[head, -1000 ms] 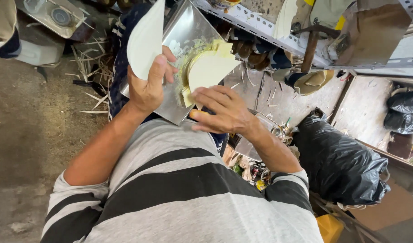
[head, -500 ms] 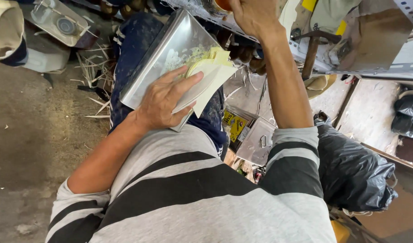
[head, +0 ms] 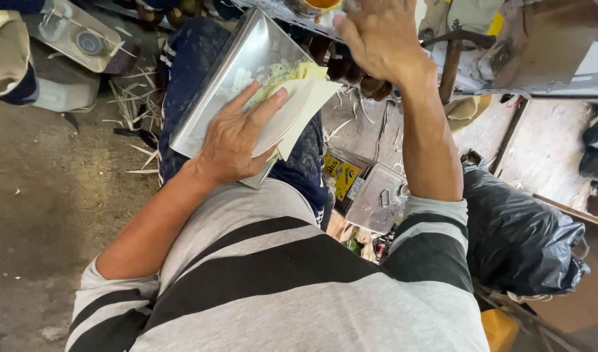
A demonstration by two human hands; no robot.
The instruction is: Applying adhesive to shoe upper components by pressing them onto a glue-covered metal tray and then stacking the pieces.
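- The person's left hand (head: pixel 237 140) is lying flat, fingers spread and open, on a stack of pale round sheets (head: pixel 299 107), pressing them down rather than gripping them.
- The sheets are resting on a shiny metal tray (head: pixel 211 107), which is sitting tilted on the person's lap over dark blue cloth (head: pixel 181 58).
- The edges of the sheets are sticking out past the tray's right-hand edge, and some pale yellow shredded bits (head: pixel 279 70) are lying on the tray just above the fingertips.
- The right hand (head: pixel 377 36) is reaching up and away from the tray, toward a cluttered metal shelf (head: pixel 540 81) at the top of the view; its fingers are curling, but it is not possible to tell what, if anything, they are holding.
- A yellow-rimmed round container (head: pixel 318 5) is showing just beside that hand at the top edge.
- Below the right forearm, a small metal box with a clasp (head: pixel 377 199) is standing next to a yellow printed packet (head: pixel 341 176).
- A black plastic bag (head: pixel 521 234) is bulging to the right of the person's elbow.
- Dry straw-like strips (head: pixel 133 104) are lying scattered on the dirty floor (head: pixel 44 195) to the left of the tray.
- The person is wearing a grey shirt with black stripes (head: pixel 279 287).
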